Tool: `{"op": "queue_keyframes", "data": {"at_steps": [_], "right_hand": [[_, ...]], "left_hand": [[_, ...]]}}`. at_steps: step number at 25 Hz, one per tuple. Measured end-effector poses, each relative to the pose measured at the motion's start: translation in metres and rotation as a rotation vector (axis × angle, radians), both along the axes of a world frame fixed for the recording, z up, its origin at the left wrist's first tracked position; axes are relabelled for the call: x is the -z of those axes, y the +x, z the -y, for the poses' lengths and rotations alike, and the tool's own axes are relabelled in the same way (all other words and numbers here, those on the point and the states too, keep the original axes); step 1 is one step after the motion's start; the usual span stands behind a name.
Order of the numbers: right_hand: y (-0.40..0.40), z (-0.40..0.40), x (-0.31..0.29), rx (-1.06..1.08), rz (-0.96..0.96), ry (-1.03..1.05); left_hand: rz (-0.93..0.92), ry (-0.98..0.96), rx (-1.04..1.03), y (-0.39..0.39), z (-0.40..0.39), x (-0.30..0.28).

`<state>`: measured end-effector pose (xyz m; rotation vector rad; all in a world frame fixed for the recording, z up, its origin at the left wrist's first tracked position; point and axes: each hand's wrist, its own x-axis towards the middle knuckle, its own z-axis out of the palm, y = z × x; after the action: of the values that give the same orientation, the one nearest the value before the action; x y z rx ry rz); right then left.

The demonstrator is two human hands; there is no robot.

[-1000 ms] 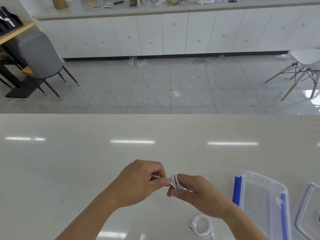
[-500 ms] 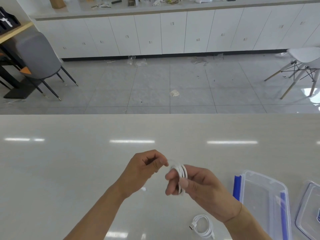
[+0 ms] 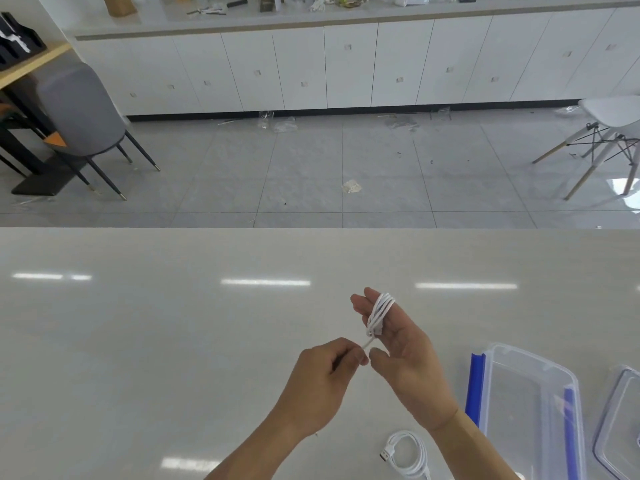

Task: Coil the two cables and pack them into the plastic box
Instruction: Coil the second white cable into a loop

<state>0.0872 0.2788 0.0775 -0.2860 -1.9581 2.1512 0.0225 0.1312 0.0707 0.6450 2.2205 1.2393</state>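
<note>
Since the earlier frames the right hand (image 3: 403, 355) has opened out and lifted, fingers now pointing away from the person, while the left hand (image 3: 323, 379) has dropped below it and a little nearer the body. A white cable (image 3: 380, 313) is wound in several turns around the right hand's two outer fingers, which stand apart rather than pinched; its connector hangs at the lower end of the loops. From there a short tail runs down to the left hand, whose thumb and forefinger are closed on the cable's free end.

Judging from this, the second cable is nearly coiled: only the last bit of tail is left to wrap or tuck. Below the right wrist, a finished coil (image 3: 408, 453) lies flat on the table (image 3: 138, 341), not yet packed. Right of the right forearm the plastic box (image 3: 530, 410) stands open and looks empty, with its lid (image 3: 620, 424) just beyond it at the frame edge. Still to do, it seems: secure this coil, place both coils in the box, and perhaps close it.
</note>
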Motion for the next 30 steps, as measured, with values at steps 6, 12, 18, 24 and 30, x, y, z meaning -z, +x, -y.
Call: {"op": "queue_keyframes", "data": {"at_steps": [6, 12, 18, 24, 30], "right_hand": [[0.0, -0.001, 0.016, -0.034, 0.129, 0.396], [0.005, -0.009, 0.024, -0.178, 0.212, 0.52], [0.012, -0.011, 0.011, -0.423, 0.204, 0.548], [0.02, -0.012, -0.009, -0.574, 0.203, -0.033], [0.021, -0.001, -0.014, -0.608, -0.015, -0.584]], "left_hand": [[-0.01, -0.077, 0.059, -0.005, 0.01, -0.011], [-0.077, -0.136, 0.089, -0.018, 0.022, -0.031], [-0.138, -0.214, 0.229, -0.037, 0.034, -0.056], [-0.054, -0.098, 0.258, -0.059, 0.045, -0.073], [-0.05, 0.101, 0.22, -0.045, 0.036, -0.061]]}}
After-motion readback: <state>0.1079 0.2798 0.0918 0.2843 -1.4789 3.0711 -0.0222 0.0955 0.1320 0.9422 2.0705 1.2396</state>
